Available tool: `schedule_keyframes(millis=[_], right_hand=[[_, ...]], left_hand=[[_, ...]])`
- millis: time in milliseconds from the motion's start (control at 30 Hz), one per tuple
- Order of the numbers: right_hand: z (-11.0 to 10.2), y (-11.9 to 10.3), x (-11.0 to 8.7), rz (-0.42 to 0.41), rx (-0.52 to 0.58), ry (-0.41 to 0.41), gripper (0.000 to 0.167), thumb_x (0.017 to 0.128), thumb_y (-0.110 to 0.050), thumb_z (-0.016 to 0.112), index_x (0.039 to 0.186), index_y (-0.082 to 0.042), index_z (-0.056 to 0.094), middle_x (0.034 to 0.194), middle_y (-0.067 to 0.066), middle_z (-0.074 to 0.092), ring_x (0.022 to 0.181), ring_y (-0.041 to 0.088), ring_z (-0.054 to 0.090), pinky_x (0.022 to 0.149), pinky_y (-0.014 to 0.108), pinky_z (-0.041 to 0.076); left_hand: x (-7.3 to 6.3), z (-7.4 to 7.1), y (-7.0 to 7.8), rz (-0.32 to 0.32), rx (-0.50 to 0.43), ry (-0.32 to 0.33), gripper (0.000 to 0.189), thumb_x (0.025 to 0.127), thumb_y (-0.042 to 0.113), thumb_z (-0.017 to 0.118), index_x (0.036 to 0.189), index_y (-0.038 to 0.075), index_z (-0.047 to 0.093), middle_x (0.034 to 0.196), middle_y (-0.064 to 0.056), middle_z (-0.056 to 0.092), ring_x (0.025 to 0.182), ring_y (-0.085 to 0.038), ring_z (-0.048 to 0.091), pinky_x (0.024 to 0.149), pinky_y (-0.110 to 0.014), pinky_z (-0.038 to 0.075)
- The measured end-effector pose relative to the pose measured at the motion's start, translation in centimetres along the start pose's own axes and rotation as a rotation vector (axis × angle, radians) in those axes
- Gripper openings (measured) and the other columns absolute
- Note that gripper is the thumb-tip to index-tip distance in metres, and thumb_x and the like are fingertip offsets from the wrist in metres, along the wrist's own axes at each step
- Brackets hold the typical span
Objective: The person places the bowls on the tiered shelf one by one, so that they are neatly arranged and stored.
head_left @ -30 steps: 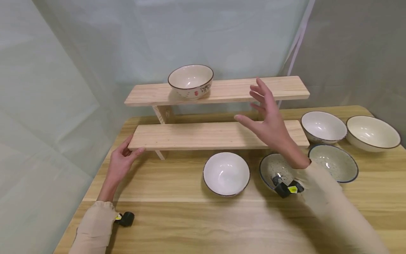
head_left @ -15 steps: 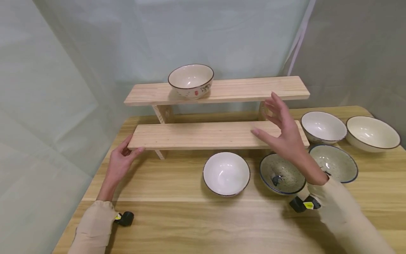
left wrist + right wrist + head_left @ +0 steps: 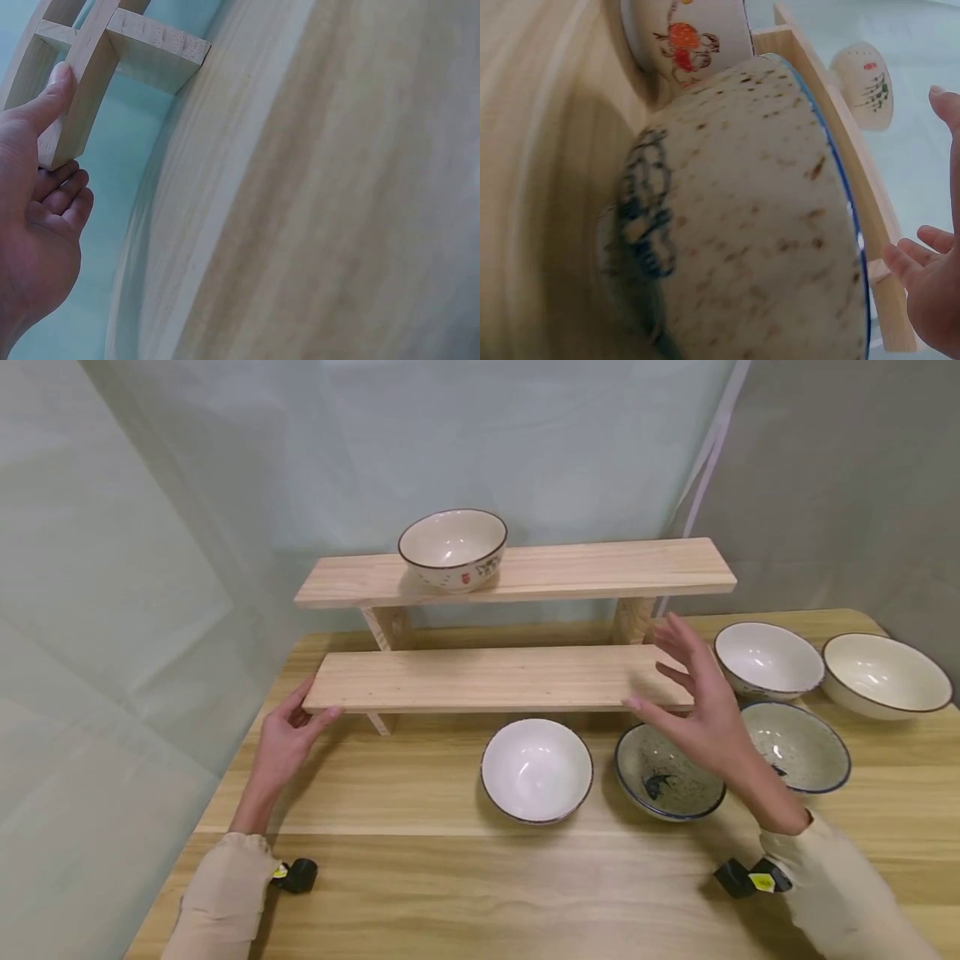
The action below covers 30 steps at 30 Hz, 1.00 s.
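My left hand (image 3: pixel 281 743) grips the left end of the lower board of a two-tier wooden shelf (image 3: pixel 487 677). In the left wrist view the thumb lies on the board's front edge, with fingers (image 3: pixel 64 191) curled under its end. My right hand (image 3: pixel 705 718) hovers, fingers spread and holding nothing, in front of the board's right end. Below it is a speckled blue-rimmed bowl (image 3: pixel 663 777), which looms large in the right wrist view. A white bowl (image 3: pixel 536 772) stands left of that one. On the upper board sits a cream bowl (image 3: pixel 453 556) with a dark rim.
Right of the shelf, a second speckled bowl (image 3: pixel 802 747), a white dark-rimmed bowl (image 3: pixel 768 660) and a wider cream bowl (image 3: pixel 885 677) stand close together. All rest on a wooden table (image 3: pixel 420 885). Pale sheeting (image 3: pixel 300 443) hangs behind and at the left.
My right hand has moved down, right and back from near the upper board, uncovering the near speckled bowl. The left hand and the bowls have stayed in place.
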State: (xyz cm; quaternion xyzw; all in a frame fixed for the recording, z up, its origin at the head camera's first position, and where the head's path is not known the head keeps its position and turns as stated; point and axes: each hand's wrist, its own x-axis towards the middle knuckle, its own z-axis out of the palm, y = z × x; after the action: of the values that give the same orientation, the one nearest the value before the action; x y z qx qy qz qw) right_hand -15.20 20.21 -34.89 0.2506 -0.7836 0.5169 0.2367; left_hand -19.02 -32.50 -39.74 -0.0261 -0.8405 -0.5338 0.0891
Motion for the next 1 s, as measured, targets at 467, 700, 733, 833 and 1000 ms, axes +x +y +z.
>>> schedule_keyframes(millis=[467, 700, 733, 833, 1000], right_hand=[[-1.4, 0.4, -3.0, 0.067, -0.056, 0.003, 0.107, 0.076, 0.021, 0.079, 0.165, -0.014, 0.029, 0.158, 0.013, 0.040, 0.142, 0.017, 0.041, 0.108, 0.019, 0.040], [-2.1, 0.5, -4.4, 0.072, -0.077, -0.014, 0.111, 0.074, 0.023, 0.079, 0.165, -0.014, 0.027, 0.159, 0.023, 0.037, 0.142, 0.010, 0.041, 0.106, 0.016, 0.040], [-2.2, 0.5, -4.6, 0.074, -0.081, -0.015, 0.111, 0.074, 0.023, 0.079, 0.165, -0.014, 0.027, 0.158, 0.025, 0.037, 0.142, 0.010, 0.041, 0.106, 0.016, 0.039], [-2.3, 0.5, -5.1, 0.086, -0.080, -0.017, 0.111, 0.073, 0.022, 0.080, 0.164, -0.013, 0.029, 0.155, 0.029, 0.039, 0.140, 0.009, 0.042, 0.106, 0.015, 0.039], [-2.3, 0.6, -5.8, 0.107, -0.075, -0.024, 0.112, 0.070, 0.022, 0.083, 0.163, -0.010, 0.030, 0.153, 0.028, 0.040, 0.139, 0.007, 0.042, 0.106, 0.015, 0.039]], left_hand=[[0.1, 0.0, -0.1, -0.013, 0.002, -0.002, 0.077, 0.102, 0.018, 0.070, 0.163, 0.003, 0.026, 0.158, -0.030, 0.035, 0.136, -0.036, 0.046, 0.089, -0.008, 0.045], [0.1, 0.0, -0.1, -0.012, 0.007, 0.001, 0.077, 0.101, 0.019, 0.071, 0.163, 0.004, 0.027, 0.157, -0.030, 0.037, 0.135, -0.032, 0.048, 0.088, -0.008, 0.046], [0.1, 0.0, 0.0, -0.012, 0.006, 0.003, 0.076, 0.101, 0.019, 0.071, 0.163, 0.004, 0.027, 0.157, -0.030, 0.037, 0.135, -0.031, 0.048, 0.088, -0.008, 0.046], [0.1, 0.1, 0.1, -0.011, 0.001, 0.004, 0.076, 0.101, 0.018, 0.071, 0.162, 0.004, 0.028, 0.156, -0.031, 0.037, 0.134, -0.030, 0.049, 0.088, -0.008, 0.046], [0.0, 0.1, 0.3, -0.010, -0.002, 0.003, 0.077, 0.101, 0.018, 0.071, 0.162, 0.002, 0.027, 0.156, -0.031, 0.038, 0.132, -0.025, 0.051, 0.088, -0.008, 0.046]])
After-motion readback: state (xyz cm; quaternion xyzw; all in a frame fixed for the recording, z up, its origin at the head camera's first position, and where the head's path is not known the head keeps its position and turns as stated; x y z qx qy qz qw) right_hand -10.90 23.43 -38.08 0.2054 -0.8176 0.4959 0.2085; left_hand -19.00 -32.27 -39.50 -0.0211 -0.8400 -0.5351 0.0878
